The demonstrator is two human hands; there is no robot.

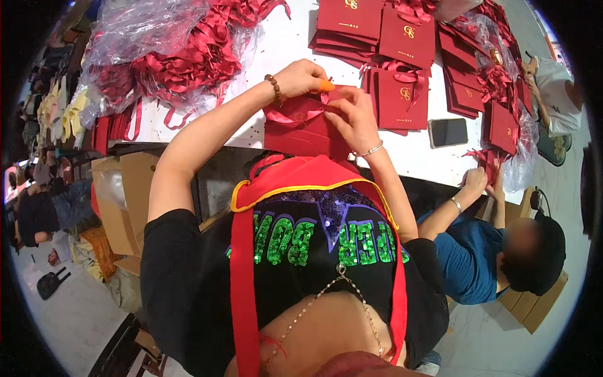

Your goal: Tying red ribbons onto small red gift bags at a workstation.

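Note:
A dark red paper gift bag lies at the table's near edge, right in front of me. A shiny red ribbon runs across its upper part. My left hand, with a beaded bracelet and an orange finger cover, reaches over the bag's far edge, its fingertips pinched on the ribbon. Close beside it, my right hand, wearing a silver bangle, has its thumb and fingers closed on the ribbon too. The exact grip of the fingertips is partly hidden.
Stacks of red bags with ribbons stand to the right, near a phone. Tangled red ribbons in clear plastic heap at far left. A co-worker in blue handles a bag at right. A cardboard box stands below left.

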